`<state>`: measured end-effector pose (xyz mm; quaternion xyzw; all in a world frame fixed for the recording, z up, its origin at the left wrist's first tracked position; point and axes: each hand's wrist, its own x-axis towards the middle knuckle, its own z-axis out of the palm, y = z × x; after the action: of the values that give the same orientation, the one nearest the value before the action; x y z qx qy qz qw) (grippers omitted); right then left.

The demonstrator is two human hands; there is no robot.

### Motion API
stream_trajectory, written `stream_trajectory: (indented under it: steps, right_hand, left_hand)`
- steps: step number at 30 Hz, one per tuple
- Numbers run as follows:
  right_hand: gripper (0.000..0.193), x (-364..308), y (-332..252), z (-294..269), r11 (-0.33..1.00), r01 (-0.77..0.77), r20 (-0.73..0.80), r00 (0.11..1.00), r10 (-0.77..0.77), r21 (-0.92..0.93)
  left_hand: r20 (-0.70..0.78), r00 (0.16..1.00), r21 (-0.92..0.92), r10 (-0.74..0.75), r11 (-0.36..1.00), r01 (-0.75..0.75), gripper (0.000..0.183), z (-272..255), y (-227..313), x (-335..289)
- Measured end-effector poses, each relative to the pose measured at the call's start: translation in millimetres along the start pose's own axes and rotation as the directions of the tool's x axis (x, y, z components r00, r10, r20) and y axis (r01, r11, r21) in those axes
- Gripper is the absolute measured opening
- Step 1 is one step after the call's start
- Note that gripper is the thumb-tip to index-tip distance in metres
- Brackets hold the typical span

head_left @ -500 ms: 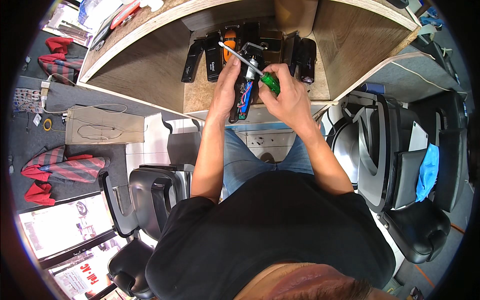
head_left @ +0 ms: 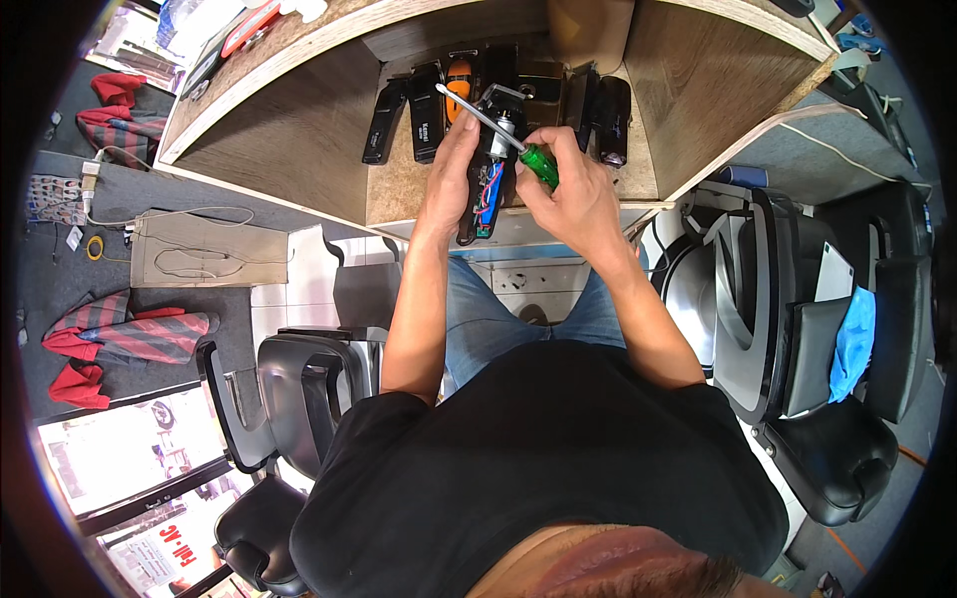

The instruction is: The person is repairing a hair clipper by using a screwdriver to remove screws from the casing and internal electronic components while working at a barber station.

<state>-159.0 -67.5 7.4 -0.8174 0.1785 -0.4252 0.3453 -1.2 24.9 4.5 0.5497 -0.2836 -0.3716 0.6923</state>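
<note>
An opened hair clipper [head_left: 487, 194] rests in my left hand [head_left: 451, 181], whose fingers wrap its left side. Its silver motor [head_left: 502, 137], blue battery and red wires show along the exposed inside. My right hand [head_left: 573, 194] is closed around the green handle [head_left: 539, 166] of a screwdriver [head_left: 483, 119]. The metal shaft slants up and left across the clipper, its tip near my left fingertips. Just beyond, several black clippers [head_left: 427, 115] stand in a row on the wooden shelf [head_left: 399, 194], with an orange-and-black one [head_left: 459, 80] among them.
Wooden side panels [head_left: 289, 140] flank the shelf. Black salon chairs stand at left [head_left: 309, 389] and right [head_left: 797, 339], the right one with a blue cloth [head_left: 853, 344]. A checked red-and-grey cloth [head_left: 140, 334] lies at far left, near a cable [head_left: 189, 214].
</note>
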Motion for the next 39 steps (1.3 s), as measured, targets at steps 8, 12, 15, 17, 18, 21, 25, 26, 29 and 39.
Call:
stream_trajectory:
  steps: [8,12,15,17,18,21,25,26,29,39]
  right_hand:
    - [0.033,-0.4,0.5,0.2,1.0,-0.001,-0.002,1.0,0.001,-0.005]
    - [0.031,0.2,-3.3,-2.0,1.0,-0.015,0.011,1.0,0.015,-0.001]
    - [0.031,0.1,-1.0,-0.6,1.0,-0.014,0.008,1.0,0.014,-0.009]
    - [0.032,0.0,-0.2,-0.3,1.0,-0.001,-0.005,1.0,0.001,-0.008]
    - [0.032,-0.1,-0.6,-0.5,1.0,-0.007,0.0,1.0,0.007,-0.008]
    - [0.032,-0.5,1.1,0.6,1.0,-0.003,-0.003,1.0,0.003,-0.014]
    - [0.032,-0.3,0.0,0.2,1.0,-0.002,-0.003,1.0,0.002,-0.017]
    - [0.032,-0.2,-0.4,0.2,1.0,-0.001,-0.003,1.0,0.001,-0.016]
    - [0.032,-0.3,-0.3,-0.1,1.0,-0.008,0.002,1.0,0.008,-0.008]
    - [0.033,-0.5,-0.1,0.0,1.0,-0.006,0.0,1.0,0.006,-0.006]
  left_hand:
    - [0.009,1.0,-0.039,0.001,0.999,-0.001,0.059,2.0,1.9,-1.2]
    - [0.0,1.0,-0.043,-0.007,0.999,0.007,0.059,3.2,3.3,-2.5]
    - [-0.012,1.0,-0.032,-0.005,0.999,0.005,0.059,2.7,2.9,-2.5]
    - [-0.007,1.0,-0.024,-0.007,1.0,0.007,0.06,3.4,4.4,-3.0]
    - [-0.005,1.0,-0.022,-0.008,1.0,0.008,0.06,3.6,4.5,-3.1]
    - [-0.009,1.0,-0.029,-0.015,0.999,0.015,0.062,3.1,2.9,-2.4]
    - [-0.019,1.0,-0.014,-0.009,1.0,0.009,0.062,1.1,0.7,-1.2]
    - [-0.018,1.0,-0.013,-0.009,1.0,0.009,0.063,1.5,1.9,-1.8]
    - [-0.012,1.0,-0.024,-0.013,1.0,0.013,0.063,3.5,3.6,-2.7]
    - [0.004,1.0,-0.028,-0.008,1.0,0.008,0.064,2.4,3.1,-2.7]
